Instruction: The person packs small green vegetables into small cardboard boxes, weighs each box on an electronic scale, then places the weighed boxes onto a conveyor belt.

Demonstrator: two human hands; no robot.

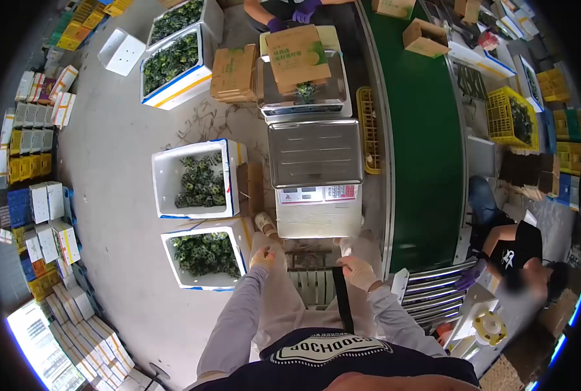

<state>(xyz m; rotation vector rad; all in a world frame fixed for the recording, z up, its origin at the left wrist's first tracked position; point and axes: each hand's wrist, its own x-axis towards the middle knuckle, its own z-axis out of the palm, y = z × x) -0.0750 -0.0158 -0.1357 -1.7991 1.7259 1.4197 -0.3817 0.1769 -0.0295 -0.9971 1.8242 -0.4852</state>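
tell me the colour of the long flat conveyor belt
Green. The long flat conveyor belt shows best in the head view, the only one here.

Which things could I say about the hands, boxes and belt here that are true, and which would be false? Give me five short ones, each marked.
1. The green belt lies to the right of the nearer metal tray. True.
2. The left hand and right hand are clasped together. False: the left hand and right hand are apart.
3. The foam box nearest the left hand holds green produce. True.
4. Nobody here wears purple gloves. False: the co-worker at the top of the picture wears purple gloves.
5. The yellow basket sits on the green belt. False: the yellow basket is beside the belt, on its left.
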